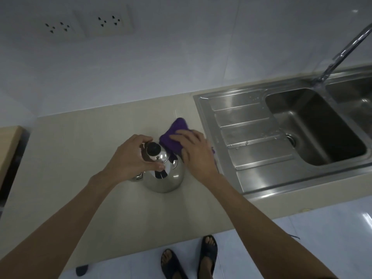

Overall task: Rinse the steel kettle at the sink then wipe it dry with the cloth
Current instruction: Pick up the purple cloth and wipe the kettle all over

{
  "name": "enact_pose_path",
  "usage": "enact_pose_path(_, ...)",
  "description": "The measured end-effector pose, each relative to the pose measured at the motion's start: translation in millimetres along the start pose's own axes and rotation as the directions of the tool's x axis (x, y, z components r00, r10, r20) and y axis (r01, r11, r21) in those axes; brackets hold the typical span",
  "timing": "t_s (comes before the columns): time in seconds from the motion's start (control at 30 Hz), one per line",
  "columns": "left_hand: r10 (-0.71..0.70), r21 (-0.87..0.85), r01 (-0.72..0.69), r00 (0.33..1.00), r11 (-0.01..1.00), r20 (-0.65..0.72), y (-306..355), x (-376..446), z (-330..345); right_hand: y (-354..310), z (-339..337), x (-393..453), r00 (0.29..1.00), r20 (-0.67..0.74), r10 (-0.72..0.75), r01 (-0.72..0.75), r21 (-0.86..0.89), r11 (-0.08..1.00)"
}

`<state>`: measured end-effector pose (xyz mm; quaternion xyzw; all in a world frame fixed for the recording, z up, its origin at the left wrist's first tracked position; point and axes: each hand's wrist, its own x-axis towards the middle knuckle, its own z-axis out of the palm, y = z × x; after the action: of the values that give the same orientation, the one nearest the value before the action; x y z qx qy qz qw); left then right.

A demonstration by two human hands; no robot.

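A shiny steel kettle (167, 178) with a black lid knob stands upright on the beige counter (80, 158), left of the sink. My left hand (130, 158) grips the kettle's top around the lid and handle. My right hand (196, 154) presses a purple cloth (173, 135) against the kettle's far right side. The cloth's far end sticks out beyond my fingers; its near part is hidden under my palm.
A steel sink (318, 125) with a ribbed drainboard (251, 141) lies to the right, its tap (342, 51) arching above the basin. Two wall socket plates (88, 23) sit on the tiled wall. A wooden board edge (8, 150) is at far left. My sandalled feet (189, 258) show below the counter's front edge.
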<state>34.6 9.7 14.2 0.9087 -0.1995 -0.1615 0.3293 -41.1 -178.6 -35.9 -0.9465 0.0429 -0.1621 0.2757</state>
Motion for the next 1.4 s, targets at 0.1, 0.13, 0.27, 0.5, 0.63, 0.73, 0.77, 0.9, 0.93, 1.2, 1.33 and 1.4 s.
enact_pose_path(0.1,0.014,-0.023,-0.014,1.0,1.0,0.013,-0.1,-2.5,-3.5,22.3,-11.4,19.7,0.98,0.012,0.201,-0.201,0.027,0.979)
enact_pose_path(0.13,0.036,-0.023,-0.035,0.998,0.999,0.057,0.2,-1.6,-8.2,14.0,-14.8,19.3,0.989,0.028,0.142,-0.143,0.01,0.99)
enact_pose_path(0.27,0.104,0.087,-0.134,0.954,0.987,0.282,-0.8,6.1,-28.2,-12.5,-12.5,2.0,0.997,0.075,0.027,-0.045,0.243,0.969)
enact_pose_path(0.5,0.08,0.21,-0.177,0.912,0.962,0.402,24.7,27.1,-36.6,42.7,-16.2,-38.6,0.848,0.329,0.415,-0.529,0.56,0.638)
enact_pose_path(0.63,0.061,0.274,-0.192,0.904,0.942,0.423,28.5,35.9,-35.3,15.3,-22.8,-48.5,0.96,0.114,0.255,-0.277,0.506,0.817)
enact_pose_path(0.73,0.147,0.136,-0.22,0.901,0.966,0.409,11.8,37.7,-33.9,13.3,-10.6,-79.6,0.969,0.04,0.244,-0.233,0.47,0.851)
enact_pose_path(0.77,0.182,0.086,-0.23,0.908,0.969,0.377,5.6,36.9,-33.3,20.2,-10.9,-85.5,0.961,0.087,0.263,-0.271,0.498,0.824)
enact_pose_path(0.9,0.249,0.029,-0.247,0.966,0.969,-0.072,1.1,1.3,-6.5,29.0,-30.9,-59.2,0.958,0.042,0.282,-0.261,0.526,0.809)
enact_pose_path(0.93,0.2,0.032,-0.199,0.947,0.98,-0.251,3.8,-15.1,9.1,23.8,-33.7,-43.7,0.958,-0.02,0.286,-0.227,0.554,0.801)
enact_pose_path(1.2,-0.398,-0.512,0.338,0.917,0.79,-0.008,49.4,-57.1,89.3,36.1,-7.9,-47.7,0.979,0.153,0.135,-0.196,0.516,0.834)
enact_pose_path(1.33,-0.417,-0.643,0.336,0.908,0.688,0.028,40.1,-52.9,95.5,15.9,-8.4,-27.7,0.998,0.061,0.03,-0.058,0.546,0.836)
enact_pose_path(1.4,-0.401,-0.603,0.326,0.916,0.728,0.011,27.8,-57.9,90.2,22.3,1.5,-36.2,0.998,0.063,-0.008,-0.026,0.516,0.856)
